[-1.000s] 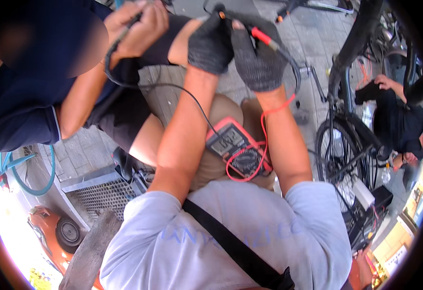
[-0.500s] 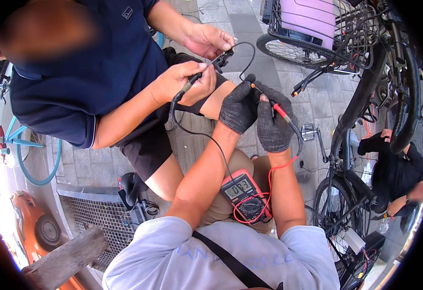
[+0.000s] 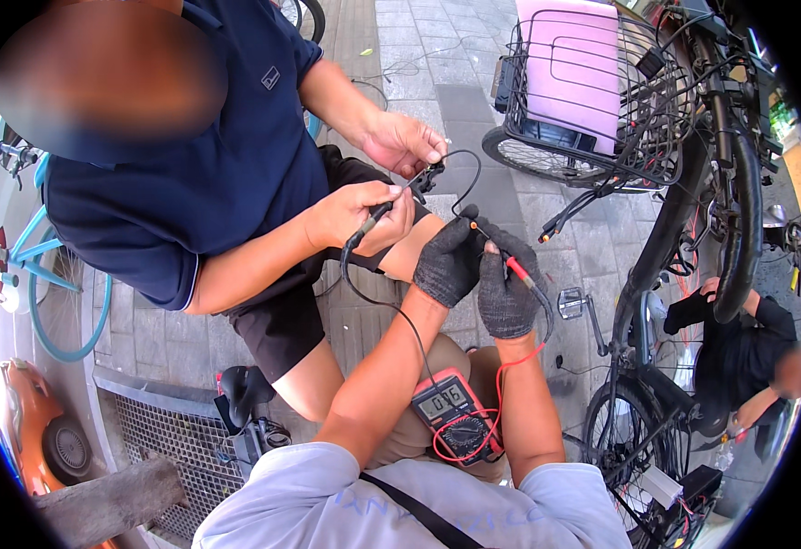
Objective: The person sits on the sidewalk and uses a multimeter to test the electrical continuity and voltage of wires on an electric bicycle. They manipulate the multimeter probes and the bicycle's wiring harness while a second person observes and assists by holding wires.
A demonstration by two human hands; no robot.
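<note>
A red test probe (image 3: 521, 273) is sitting pinched in the gloved right hand (image 3: 508, 291), just right of centre. At its nine o'clock, the gloved left hand (image 3: 449, 261) is closing on something small, hidden by its fingers. At six o'clock, a multimeter (image 3: 453, 414) is resting on the person's lap. At eleven o'clock, another person's hands (image 3: 364, 215) are holding a black cable (image 3: 356, 240). A bicycle basket (image 3: 592, 82) is sitting at one o'clock.

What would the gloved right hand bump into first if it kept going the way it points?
Probably the other person's hand holding the black cable end; the right hand points up and left toward it, though depth is unclear.
</note>
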